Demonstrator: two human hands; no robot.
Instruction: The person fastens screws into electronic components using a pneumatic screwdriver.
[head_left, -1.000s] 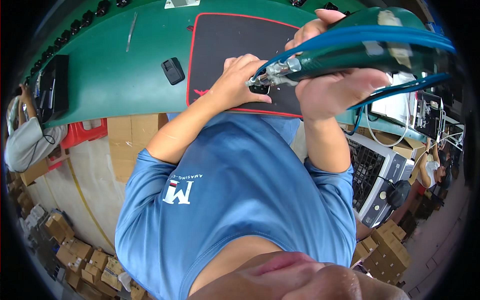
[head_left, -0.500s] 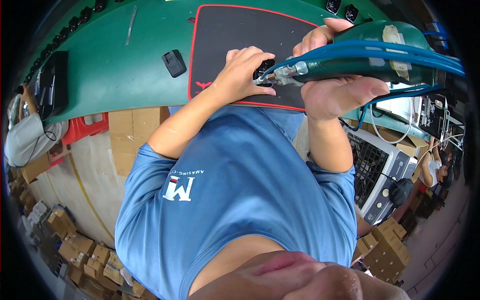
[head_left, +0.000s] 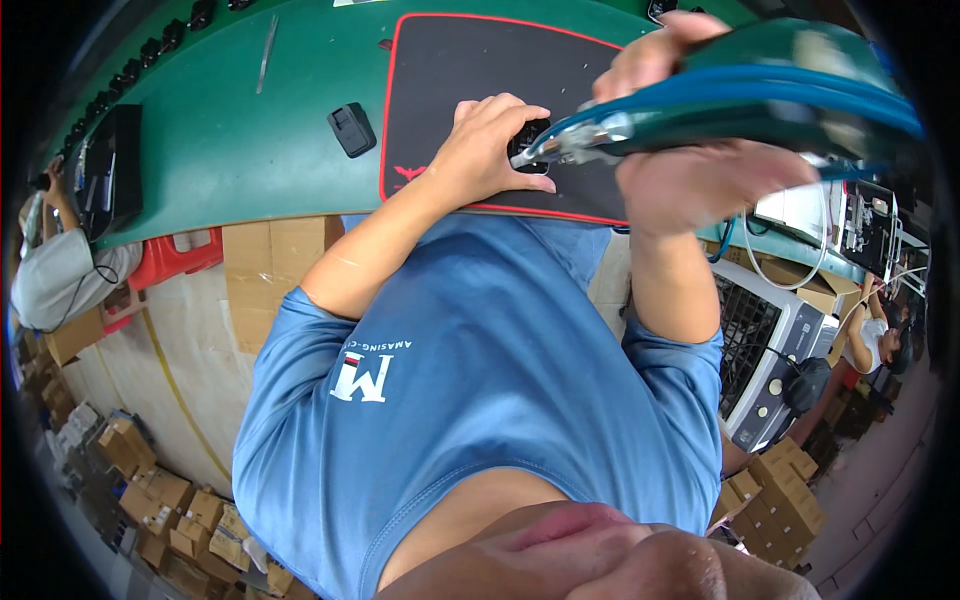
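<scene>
- The small black gadget (head_left: pixel 542 127) sits over the near half of the mat (head_left: pixel 470 60), partly hidden by the left hand (head_left: pixel 488 155) and a metal nozzle (head_left: pixel 575 140); its details are hard to make out.
- The left hand's grip pinches the gadget, thumb on the near side, fingers on the far side.
- The right hand (head_left: pixel 672 195), blurred, is over and beyond the mat's right edge, its grip wrapped around a thick green tool (head_left: pixel 735 125); the palm is partly covered.
- Blue hoses (head_left: pixel 770 82) run along the tool, smeared by blur, and fade into the dark rim right of the mat.
- Left of the mat, on the green bench (head_left: pixel 240 150), lies a black case (head_left: pixel 352 130); whether it holds anything cannot be told.
- Well left of the mat stands a black bin (head_left: pixel 126 150), its contents too dark to identify.
- Right of the mat, below bench level, a cardboard box (head_left: pixel 822 290) is partly hidden by a white cable (head_left: pixel 826 225).
</scene>
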